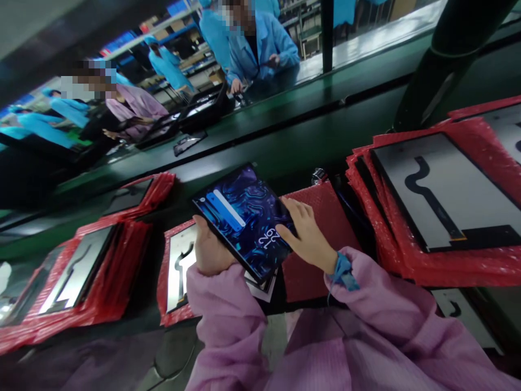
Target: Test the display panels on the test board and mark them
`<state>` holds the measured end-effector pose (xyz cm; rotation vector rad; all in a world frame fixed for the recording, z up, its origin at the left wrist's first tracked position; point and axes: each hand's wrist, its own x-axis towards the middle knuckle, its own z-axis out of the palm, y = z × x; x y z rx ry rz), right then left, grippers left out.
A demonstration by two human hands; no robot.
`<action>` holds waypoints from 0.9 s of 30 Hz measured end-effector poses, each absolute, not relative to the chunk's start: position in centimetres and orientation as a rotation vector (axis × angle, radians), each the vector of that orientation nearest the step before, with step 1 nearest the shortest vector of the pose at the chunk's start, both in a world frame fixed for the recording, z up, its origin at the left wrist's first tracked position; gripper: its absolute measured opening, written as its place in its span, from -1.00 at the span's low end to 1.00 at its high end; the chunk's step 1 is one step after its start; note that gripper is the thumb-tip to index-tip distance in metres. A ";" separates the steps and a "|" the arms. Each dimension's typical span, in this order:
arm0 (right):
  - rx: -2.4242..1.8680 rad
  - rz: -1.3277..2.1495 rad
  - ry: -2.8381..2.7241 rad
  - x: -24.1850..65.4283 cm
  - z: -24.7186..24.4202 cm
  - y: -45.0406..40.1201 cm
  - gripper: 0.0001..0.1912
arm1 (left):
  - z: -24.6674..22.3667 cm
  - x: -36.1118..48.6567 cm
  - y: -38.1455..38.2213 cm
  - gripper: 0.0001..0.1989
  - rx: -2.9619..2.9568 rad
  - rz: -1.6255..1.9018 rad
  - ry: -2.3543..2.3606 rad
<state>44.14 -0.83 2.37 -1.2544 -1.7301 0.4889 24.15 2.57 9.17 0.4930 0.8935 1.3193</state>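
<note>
A tablet [238,239] with a lit blue and purple screen is held tilted between both hands. The screen shows a clock reading and a pale blue box. My left hand [211,247] grips its lower left edge from beneath, and most of the fingers are hidden behind it. On the opposite edge, my right hand [305,231] has its thumb over the screen and its fingers along the border. Below the tablet lies a red mat [305,279]. Beside my left wrist, a display panel [176,271] with a dark flex cable rests on red bubble wrap.
Display panels on red bubble wrap are stacked at left [81,266] and right [439,190]. A dark post [431,76] rises at upper right. Beyond the green bench ledge [285,130], a person in a blue coat [260,49] and one in pink [134,111] sit among black trays.
</note>
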 end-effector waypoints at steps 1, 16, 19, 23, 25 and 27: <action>-1.299 0.492 -1.734 44.2 2.3 -0.5 -0.33 | 8.9 24.1 2.8 -0.26 0.498 1.307 0.879; -1.160 0.282 -1.887 44.1 2.2 -1.3 -0.53 | 6.9 24.1 3.0 -0.29 0.453 1.278 0.878; -1.322 0.326 -1.788 44.4 2.1 -0.7 -0.42 | 6.9 24.6 2.8 -0.31 0.460 1.300 0.880; -1.415 0.238 -1.848 44.0 2.3 -0.3 -0.36 | 6.7 24.8 2.7 -0.29 0.495 1.239 0.853; -1.316 0.208 -1.984 43.8 2.4 -0.5 -0.38 | 6.7 24.9 2.6 -0.26 0.494 1.220 0.854; -1.111 0.204 -2.119 43.6 2.4 -1.0 -0.43 | 6.9 25.1 2.5 -0.23 0.476 1.200 0.860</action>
